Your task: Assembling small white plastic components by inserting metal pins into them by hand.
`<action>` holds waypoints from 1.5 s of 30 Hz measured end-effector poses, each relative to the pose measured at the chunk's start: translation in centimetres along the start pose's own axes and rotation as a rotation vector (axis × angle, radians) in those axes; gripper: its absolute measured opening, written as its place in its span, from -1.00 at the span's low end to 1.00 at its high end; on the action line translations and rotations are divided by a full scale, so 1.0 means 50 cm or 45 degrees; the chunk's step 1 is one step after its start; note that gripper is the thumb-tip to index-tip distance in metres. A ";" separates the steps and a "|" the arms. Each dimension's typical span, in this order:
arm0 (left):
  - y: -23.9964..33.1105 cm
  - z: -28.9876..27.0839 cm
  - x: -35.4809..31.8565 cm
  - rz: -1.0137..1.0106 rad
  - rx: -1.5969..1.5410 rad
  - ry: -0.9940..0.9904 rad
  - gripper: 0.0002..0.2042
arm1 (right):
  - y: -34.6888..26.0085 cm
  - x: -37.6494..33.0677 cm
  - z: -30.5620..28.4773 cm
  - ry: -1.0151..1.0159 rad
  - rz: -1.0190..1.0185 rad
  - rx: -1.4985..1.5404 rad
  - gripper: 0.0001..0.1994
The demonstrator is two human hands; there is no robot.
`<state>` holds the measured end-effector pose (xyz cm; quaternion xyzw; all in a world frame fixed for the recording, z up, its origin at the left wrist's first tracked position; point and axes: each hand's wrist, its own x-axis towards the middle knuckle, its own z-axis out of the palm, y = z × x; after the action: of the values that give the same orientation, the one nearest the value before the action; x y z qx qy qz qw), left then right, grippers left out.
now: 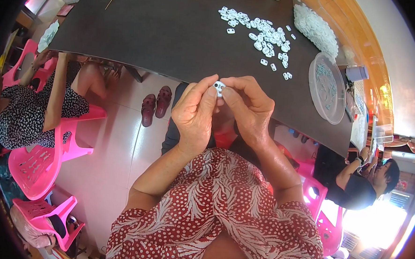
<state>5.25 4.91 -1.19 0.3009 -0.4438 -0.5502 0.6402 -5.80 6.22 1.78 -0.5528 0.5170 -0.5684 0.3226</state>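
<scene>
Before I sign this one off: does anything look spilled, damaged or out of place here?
Nothing looks clearly damaged or spilled. The dark red sandals stand empty on the floor, and a thin stick lies alone on the table, away from the loose white pieces, so both look slightly stray.

The dark table [151,33] carries small white pieces [271,36], a white heap [315,29] and a round tray [316,100].

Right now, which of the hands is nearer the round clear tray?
Right. The right hand is left of the round clear tray, apart from it; the left hand is farther left.
</scene>
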 end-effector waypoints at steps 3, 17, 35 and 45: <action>0.000 -0.005 0.001 -0.015 0.016 -0.018 -0.79 | -0.001 0.000 -0.003 -0.059 -0.014 0.057 -0.82; -0.011 -0.008 -0.005 0.048 -0.066 -0.059 -0.80 | 0.003 -0.004 -0.001 -0.048 -0.330 -0.227 -0.77; -0.008 -0.011 -0.011 0.145 0.020 0.006 -0.78 | 0.006 -0.016 0.025 0.058 -0.409 -0.267 -0.77; -0.011 -0.012 -0.019 0.153 0.026 0.024 -0.78 | 0.010 -0.023 0.029 0.053 -0.411 -0.371 -0.73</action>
<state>5.55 5.65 -2.17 0.2853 -0.4605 -0.5033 0.6732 -4.29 6.83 0.78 -0.6574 0.5049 -0.5432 0.1334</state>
